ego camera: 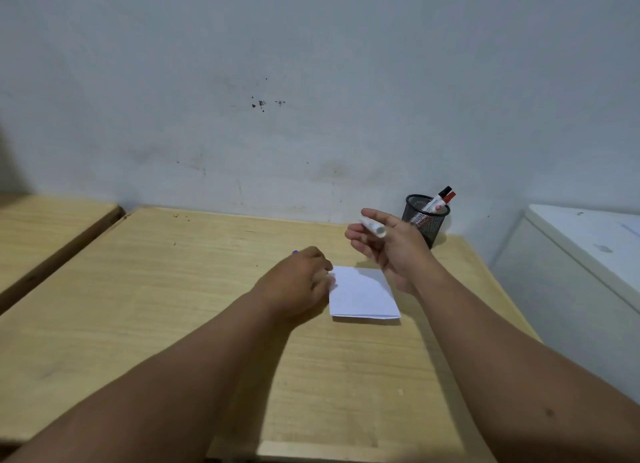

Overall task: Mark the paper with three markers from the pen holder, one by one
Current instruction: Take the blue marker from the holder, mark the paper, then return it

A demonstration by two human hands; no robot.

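A folded white paper (362, 294) lies on the wooden table (207, 307). My left hand (301, 279) rests at the paper's left edge, fingers closed; a small purple cap (295, 252) peeks out beyond its knuckles. My right hand (388, 244) hovers above the paper's far right corner and holds a white marker (373, 226) between thumb and fingers, its blunt end towards me and its tip hidden. Behind that hand, by the wall, stands the black mesh pen holder (426, 220) with a black-capped marker (441, 194) and a red-capped marker (449, 197) in it.
A second wooden table (45, 230) stands to the left across a narrow gap. A white cabinet (581, 255) stands to the right of the table. The wall runs along the table's far edge.
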